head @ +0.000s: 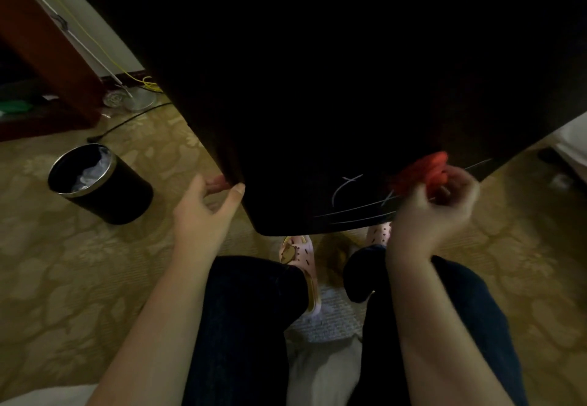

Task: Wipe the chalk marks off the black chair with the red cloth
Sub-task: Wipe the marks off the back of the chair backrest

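The black chair (333, 94) fills the upper middle of the view, its near edge just above my knees. White chalk marks (344, 188), curved strokes and long lines, run across its near right part. My right hand (433, 212) grips the bunched red cloth (424, 172) and holds it against the chair at the right end of the marks. My left hand (206, 205) holds the chair's left edge, thumb on the top face and fingers curled behind the edge.
A black round bin (101, 183) with a plastic liner stands on the patterned carpet to the left. Dark wooden furniture (47, 53), a lamp base (139, 97) and cables lie at the back left. My legs and pink slippers (298, 250) are under the chair's near edge.
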